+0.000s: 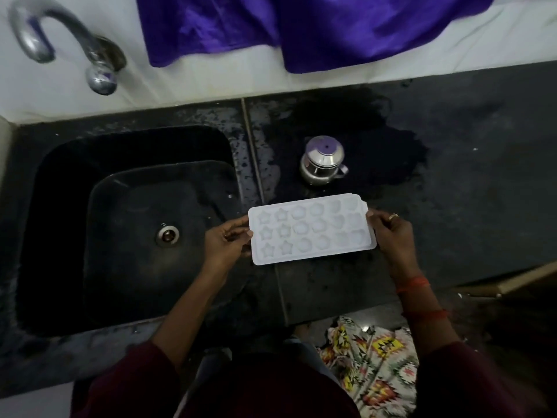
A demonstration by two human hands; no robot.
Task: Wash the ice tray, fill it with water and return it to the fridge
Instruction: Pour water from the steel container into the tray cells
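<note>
The left hand pinches the left short end of the ice tray, thumb on top and fingers curled at the edge. The right hand pinches the other short end the same way. So each grip is closed on the tray, one at each end.

The tray sits flat between the two hands, with its little star and round cups facing up. I cannot tell if there is water in the cups. I also cannot tell if the tray rests on the dark counter or is held just above it.

The tray is over the counter, just beside the sink, which is on the person's left. The tap is on the far side of the sink, well apart from the tray. A shiny steel pot with a lid stands near the tray's far side. A purple cloth hangs above.

I think the job now is washing. To do it well, keep both ends held tight, slide the tray left over the sink and keep it level, so it does not bump the pot.
</note>
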